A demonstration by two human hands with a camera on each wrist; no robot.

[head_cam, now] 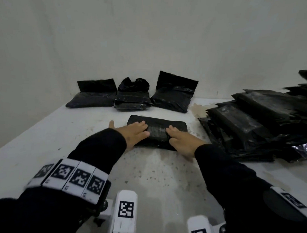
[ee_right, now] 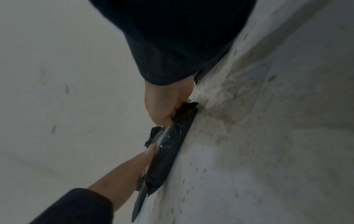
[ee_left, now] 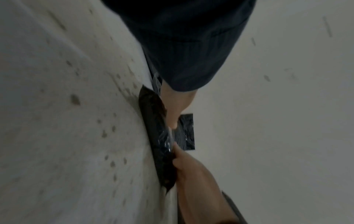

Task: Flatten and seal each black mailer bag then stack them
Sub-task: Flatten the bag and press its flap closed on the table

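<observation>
Mailer in work: I see the black mailer bag (head_cam: pixel 157 132) lying flat mid-table, toward the far edge.
Left hand: my left hand (head_cam: pixel 135 133) presses its left half, fingers straight and flat.
Right hand: my right hand (head_cam: pixel 182 141) presses its right half, fingers flat too.
Far edge: three more bags (head_cam: pixel 132 97) lean against the wall.
Right edge: a heap of bags (head_cam: pixel 255 121).
Surface: stained white table (head_cam: pixel 59 138).

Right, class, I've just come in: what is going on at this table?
A person presses both hands flat on a black mailer bag in the middle of the table, left hand and right hand side by side. Three more bags lie by the wall, flaps up. A big stack sits to the right.
</observation>
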